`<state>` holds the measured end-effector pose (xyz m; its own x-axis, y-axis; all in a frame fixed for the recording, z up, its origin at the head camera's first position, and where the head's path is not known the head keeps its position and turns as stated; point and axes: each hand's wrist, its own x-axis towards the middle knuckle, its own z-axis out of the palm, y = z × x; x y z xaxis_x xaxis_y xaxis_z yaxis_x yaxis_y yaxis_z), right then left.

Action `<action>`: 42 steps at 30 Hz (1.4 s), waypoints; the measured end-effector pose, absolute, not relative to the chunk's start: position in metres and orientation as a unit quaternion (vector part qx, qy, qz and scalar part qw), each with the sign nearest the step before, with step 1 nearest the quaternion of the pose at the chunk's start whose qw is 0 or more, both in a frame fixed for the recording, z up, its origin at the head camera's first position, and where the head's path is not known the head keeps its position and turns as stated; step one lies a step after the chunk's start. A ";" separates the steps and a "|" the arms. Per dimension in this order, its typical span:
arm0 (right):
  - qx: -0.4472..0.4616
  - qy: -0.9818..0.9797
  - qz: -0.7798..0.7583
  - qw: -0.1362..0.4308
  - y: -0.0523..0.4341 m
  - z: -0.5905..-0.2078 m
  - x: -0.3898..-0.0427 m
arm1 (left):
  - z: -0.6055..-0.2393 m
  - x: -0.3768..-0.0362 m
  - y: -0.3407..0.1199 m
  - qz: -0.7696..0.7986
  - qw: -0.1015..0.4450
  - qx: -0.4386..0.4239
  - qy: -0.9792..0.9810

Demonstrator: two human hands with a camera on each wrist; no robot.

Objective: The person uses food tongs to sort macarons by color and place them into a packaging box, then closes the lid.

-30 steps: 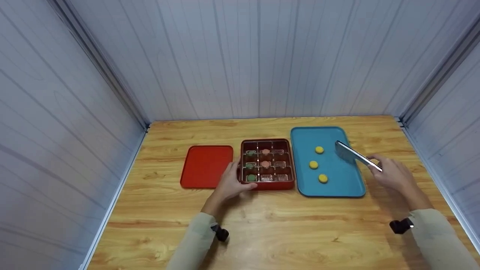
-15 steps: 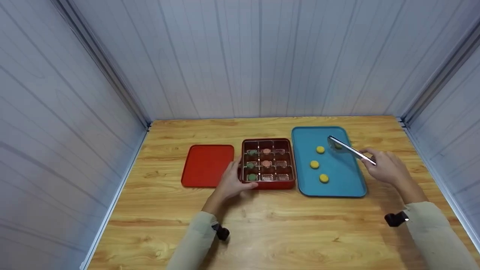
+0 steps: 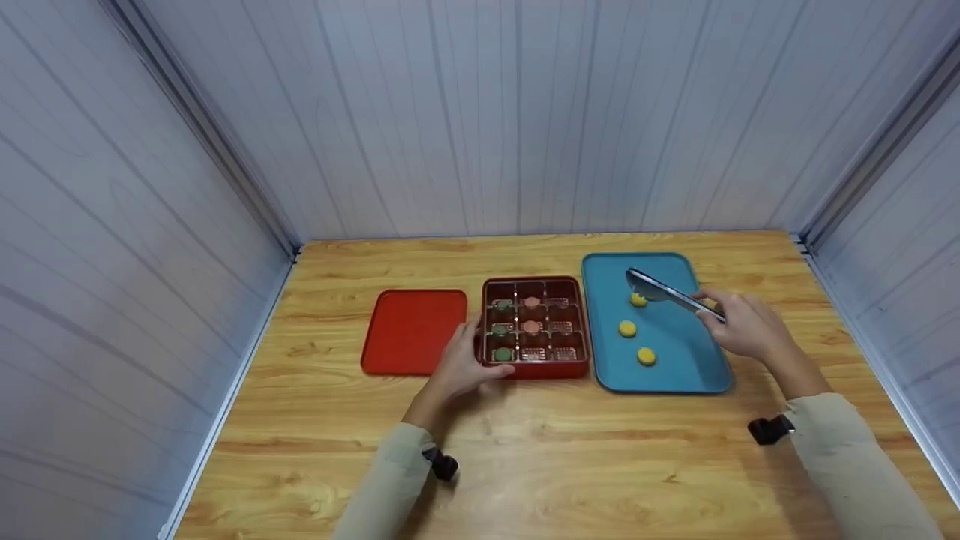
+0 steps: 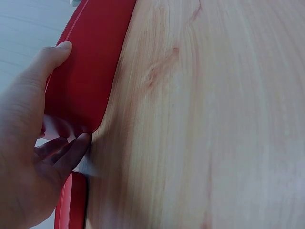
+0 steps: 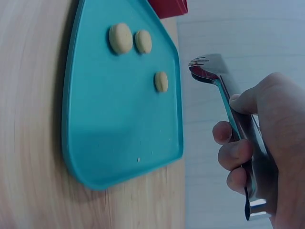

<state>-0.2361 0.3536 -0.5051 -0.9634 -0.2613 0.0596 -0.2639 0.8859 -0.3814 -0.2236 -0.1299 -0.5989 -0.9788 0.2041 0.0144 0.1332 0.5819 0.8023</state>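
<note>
My right hand (image 3: pixel 742 328) (image 5: pixel 267 143) grips metal tongs (image 3: pixel 667 292) (image 5: pixel 224 90), their tips hovering over the far yellow cake (image 3: pixel 637 300) on the blue tray (image 3: pixel 697 367) (image 5: pixel 95 143). Two more yellow cakes (image 3: pixel 627 328) (image 3: pixel 646 355) lie on that tray. My left hand (image 3: pixel 461 367) (image 4: pixel 33 157) holds the near-left corner of the red compartment box (image 3: pixel 574 369) (image 4: pixel 90 71), which contains green and pink cakes in several cells.
A red lid (image 3: pixel 412 330) lies flat left of the box. The wooden table (image 3: pixel 525 465) is enclosed by grey panel walls on three sides. Bare wood runs along the near half.
My right hand has carried the tongs leftward over the tray, from its right edge to above the far yellow cake. The left hand has stayed on the box.
</note>
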 end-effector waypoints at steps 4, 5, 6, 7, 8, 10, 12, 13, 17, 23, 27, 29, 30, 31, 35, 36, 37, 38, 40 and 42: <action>0.148 -0.969 0.199 0.004 0.343 -0.503 -0.236 | -0.599 -0.223 -0.130 0.447 0.042 0.094 0.889; 0.151 -0.968 0.200 0.003 0.340 -0.502 -0.235 | -0.598 -0.223 -0.130 0.447 0.042 0.093 0.888; 0.154 -0.968 0.201 0.001 0.338 -0.501 -0.235 | -0.598 -0.223 -0.130 0.448 0.041 0.093 0.888; 0.156 -0.967 0.201 -0.002 0.335 -0.500 -0.235 | -0.598 -0.223 -0.130 0.449 0.042 0.092 0.888; 0.159 -0.966 0.202 -0.004 0.332 -0.500 -0.235 | -0.597 -0.223 -0.130 0.450 0.042 0.092 0.887; 0.168 -0.965 0.202 -0.006 0.327 -0.499 -0.235 | -0.597 -0.223 -0.129 0.447 0.042 0.091 0.889; 0.176 -0.963 0.202 -0.006 0.323 -0.499 -0.235 | -0.597 -0.223 -0.129 0.445 0.043 0.091 0.890; 0.180 -0.963 0.201 -0.006 0.321 -0.498 -0.235 | -0.598 -0.223 -0.129 0.444 0.043 0.092 0.890; 0.197 -0.959 0.202 -0.008 0.313 -0.498 -0.234 | -0.598 -0.223 -0.128 0.442 0.046 0.091 0.891; 0.216 -0.955 0.203 -0.007 0.303 -0.496 -0.234 | -0.599 -0.223 -0.128 0.440 0.049 0.094 0.892; 0.228 -0.953 0.201 -0.008 0.295 -0.495 -0.233 | -0.599 -0.224 -0.129 0.437 0.049 0.095 0.893; 0.233 -0.951 0.201 -0.009 0.290 -0.494 -0.233 | -0.599 -0.224 -0.129 0.440 0.048 0.095 0.892; 0.238 -0.950 0.202 -0.009 0.288 -0.494 -0.233 | -0.599 -0.224 -0.129 0.442 0.048 0.095 0.891; 0.242 -0.949 0.203 -0.009 0.286 -0.494 -0.233 | -0.599 -0.224 -0.129 0.444 0.047 0.096 0.890; 0.263 -0.944 0.198 -0.003 0.277 -0.493 -0.231 | -0.598 -0.223 -0.130 0.449 0.041 0.098 0.887; 0.269 -0.943 0.196 -0.003 0.275 -0.494 -0.230 | -0.599 -0.223 -0.130 0.450 0.041 0.099 0.887; 0.273 -0.943 0.193 -0.002 0.273 -0.494 -0.230 | -0.599 -0.223 -0.130 0.451 0.040 0.100 0.886; 0.277 -0.942 0.191 -0.002 0.271 -0.494 -0.229 | -0.599 -0.223 -0.130 0.452 0.039 0.100 0.886; 0.281 -0.941 0.189 -0.004 0.267 -0.494 -0.228 | -0.599 -0.222 -0.131 0.452 0.040 0.100 0.885; 0.286 -0.939 0.188 -0.008 0.263 -0.494 -0.227 | -0.599 -0.222 -0.131 0.451 0.040 0.102 0.886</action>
<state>-0.2268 0.2631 -0.4938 -0.8358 -0.5412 0.0926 -0.5352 0.7653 -0.3577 -0.2215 -0.1312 -0.5989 -0.9762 0.2159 0.0215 0.1443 0.5722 0.8073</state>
